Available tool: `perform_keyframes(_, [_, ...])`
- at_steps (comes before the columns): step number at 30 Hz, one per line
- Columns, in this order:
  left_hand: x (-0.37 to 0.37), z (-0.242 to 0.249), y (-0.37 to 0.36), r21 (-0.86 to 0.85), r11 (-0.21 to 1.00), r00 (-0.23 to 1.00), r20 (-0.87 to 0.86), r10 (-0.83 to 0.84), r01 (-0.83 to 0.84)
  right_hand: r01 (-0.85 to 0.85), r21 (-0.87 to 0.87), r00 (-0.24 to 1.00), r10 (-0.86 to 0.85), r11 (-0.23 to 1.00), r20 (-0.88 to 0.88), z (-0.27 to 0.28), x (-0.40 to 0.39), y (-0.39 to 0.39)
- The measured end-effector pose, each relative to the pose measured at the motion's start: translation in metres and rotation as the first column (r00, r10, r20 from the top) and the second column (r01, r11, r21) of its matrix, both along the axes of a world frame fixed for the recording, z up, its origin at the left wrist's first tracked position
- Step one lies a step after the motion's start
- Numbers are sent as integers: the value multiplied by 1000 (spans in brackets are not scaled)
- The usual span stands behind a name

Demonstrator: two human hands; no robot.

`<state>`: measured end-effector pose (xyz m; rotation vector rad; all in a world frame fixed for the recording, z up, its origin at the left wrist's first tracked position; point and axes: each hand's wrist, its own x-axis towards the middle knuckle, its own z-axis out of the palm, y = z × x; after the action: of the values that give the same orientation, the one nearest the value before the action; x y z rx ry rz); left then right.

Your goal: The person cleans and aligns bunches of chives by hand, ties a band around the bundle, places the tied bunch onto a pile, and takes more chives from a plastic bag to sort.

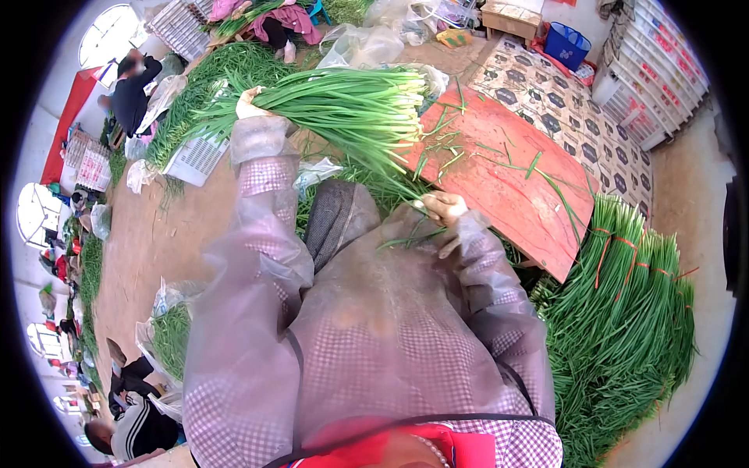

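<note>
My left hand (250,103), in a pale glove, is wrapped round the leafy part of a large bunch of garlic chives (343,97). The pale stem ends point right, above the near-left end of a red board (499,156). Close to my lap, my right hand (443,207) is closed in a pinch on a few thin chive strands (402,185) that hang below the bunch. Loose green scraps lie scattered across the board.
Tied chive bundles (624,249) with red bands stand at the right of the board. A white crate (195,160) and heaped chives (226,66) are at the left. A blue basket (567,47) stands far right. Other people (133,97) sit at the left.
</note>
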<state>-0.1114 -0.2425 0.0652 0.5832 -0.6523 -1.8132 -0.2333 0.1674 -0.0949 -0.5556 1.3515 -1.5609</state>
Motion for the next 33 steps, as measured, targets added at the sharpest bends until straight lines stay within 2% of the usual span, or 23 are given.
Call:
perform_keyframes(2, [-1,-3,-3,32,999,999,-47,-12,13,132,161,979,-104,978,-174,-25,-12,15])
perform_keyframes(3, [-3,-4,-5,60,998,995,-93,-27,33,198,295,833,-2,935,-553,-29,-21,24])
perform_keyframes(4, [-5,-6,-10,85,996,993,-114,10,-1,215,554,635,316,805,-705,-9,-20,29])
perform_keyframes(5, [-3,-7,-15,84,996,993,-115,9,1,315,734,381,629,602,-678,14,-20,33])
perform_keyframes(7, [2,-4,-21,90,990,988,-118,-102,113,259,731,370,634,631,-679,19,-21,31])
perform_keyframes(8, [1,-4,-23,58,995,992,-97,-79,85,201,727,359,641,657,-678,21,-21,28])
perform_keyframes(10, [0,2,-15,49,996,994,-90,-64,69,92,403,331,354,910,-875,33,-4,9])
perform_keyframes(11, [0,5,-9,43,998,995,-83,-52,55,-31,289,423,274,957,-864,36,1,-10])
perform_keyframes(12, [1,8,-4,41,997,995,-81,-55,58,-89,89,510,122,992,-851,46,11,-26])
perform_keyframes(14, [2,15,5,26,999,998,37,-49,48,-111,-107,683,-2,988,-731,34,16,-71])
perform_keyframes(15, [3,13,3,22,999,998,38,-51,50,-66,-99,732,-19,993,-681,55,23,-77])
perform_keyframes(17, [5,2,-7,-128,992,989,144,37,-18,-105,-336,934,-23,936,-357,41,25,-109])
perform_keyframes(18, [6,1,-5,-174,984,986,154,61,-34,40,-543,988,-114,839,-104,46,39,-119])
perform_keyframes(19, [9,6,3,-176,984,986,154,62,-34,40,-545,988,-114,838,-104,54,38,-115])
perform_keyframes(21, [13,9,11,-144,990,993,114,20,-3,-22,-306,979,82,952,186,72,36,-105])
perform_keyframes(22, [14,8,12,-144,990,995,101,8,6,173,-428,961,-57,887,272,94,53,-98])
perform_keyframes(25, [15,-9,-7,-115,993,999,-30,-40,36,85,-406,964,28,910,265,80,54,-93])
perform_keyframes(27, [21,-9,-3,-94,992,997,-1,-79,78,45,-421,970,60,906,234,65,51,-84])
perform_keyframes(29, [25,-11,-1,-75,990,993,20,-115,116,-153,-310,968,206,938,144,51,40,-67])
perform_keyframes(30, [31,-18,-9,-121,969,973,-56,-224,216,-154,-225,977,183,962,112,56,37,-50])
perform_keyframes(31, [38,-26,-19,-175,936,936,-126,-329,306,-125,-151,985,105,981,-133,39,31,-40])
perform_keyframes(32, [45,-28,-23,-175,916,894,-214,-393,361,-111,-8,993,111,994,-48,34,21,-21])
perform_keyframes(33, [51,-31,-27,-175,892,841,-296,-452,417,-101,25,994,102,995,-40,15,7,1])
